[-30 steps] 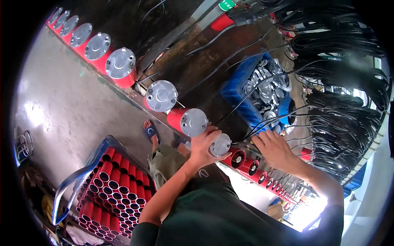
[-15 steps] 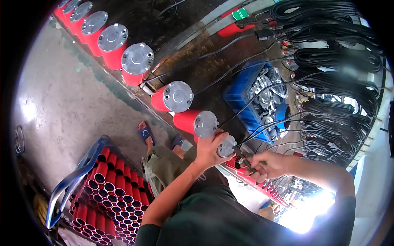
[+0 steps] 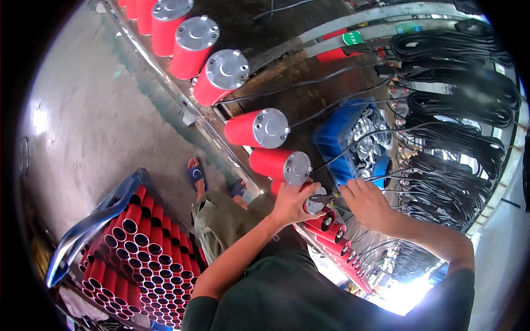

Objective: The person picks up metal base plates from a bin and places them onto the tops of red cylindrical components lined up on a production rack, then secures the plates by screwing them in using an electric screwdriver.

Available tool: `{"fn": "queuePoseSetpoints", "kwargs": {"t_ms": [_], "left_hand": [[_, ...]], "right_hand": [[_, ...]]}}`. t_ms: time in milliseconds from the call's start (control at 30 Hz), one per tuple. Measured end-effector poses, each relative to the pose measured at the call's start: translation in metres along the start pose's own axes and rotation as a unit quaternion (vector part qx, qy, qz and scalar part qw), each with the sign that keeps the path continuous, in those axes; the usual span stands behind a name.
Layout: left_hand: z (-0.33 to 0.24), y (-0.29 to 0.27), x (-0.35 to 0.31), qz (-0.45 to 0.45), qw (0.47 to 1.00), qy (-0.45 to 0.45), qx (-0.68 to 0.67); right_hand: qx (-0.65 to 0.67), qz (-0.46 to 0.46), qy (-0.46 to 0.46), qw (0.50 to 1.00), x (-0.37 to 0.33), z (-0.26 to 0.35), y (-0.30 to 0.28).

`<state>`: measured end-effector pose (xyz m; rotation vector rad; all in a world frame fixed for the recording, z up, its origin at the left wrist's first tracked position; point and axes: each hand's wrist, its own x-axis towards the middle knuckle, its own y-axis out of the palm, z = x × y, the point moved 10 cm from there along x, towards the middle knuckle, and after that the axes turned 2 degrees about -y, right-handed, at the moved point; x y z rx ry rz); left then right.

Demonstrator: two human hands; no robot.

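My left hand (image 3: 292, 204) is wrapped round the upper end of a red cylinder, beside its round silver metal cap (image 3: 313, 205). At the cap's right side, the dark jaws of a pair of pliers (image 3: 327, 197) touch or nearly touch it. Their handles run to my right hand (image 3: 367, 204), whose fingers are bent round them and partly hide them. A thin black cable (image 3: 381, 177) runs from near the cap toward the hanging coils. Just beyond my left hand stands another capped red cylinder (image 3: 281, 165).
More capped red cylinders (image 3: 221, 77) line the bench edge. A blue crate (image 3: 334, 140) holds silver metal parts. Black cable coils (image 3: 458, 110) hang along the right. Open red tubes (image 3: 328, 220) continue at the near right. A cart (image 3: 105, 207) of stacked red tubes stands at lower left.
My right hand has moved farther away and turned, bringing the pliers nearly level across the cap's right side. My left hand still grips the cylinder. The whole view has shifted slightly.
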<state>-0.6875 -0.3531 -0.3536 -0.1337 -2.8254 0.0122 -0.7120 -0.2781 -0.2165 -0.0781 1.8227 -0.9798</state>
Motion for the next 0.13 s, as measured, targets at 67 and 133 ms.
{"fn": "queuePoseSetpoints", "kwargs": {"t_ms": [67,133], "left_hand": [[0.0018,0.0049,-0.0015,0.022,1.000,-0.013,-0.004],[0.0048,0.0065,-0.0027,0.028,0.999,-0.017,-0.002]], "right_hand": [[-0.050,-0.012,-0.008,0.999,0.0023,-0.0025,-0.0003],[-0.078,-0.032,-0.017,0.996,0.0055,-0.0020,-0.0014]]}}
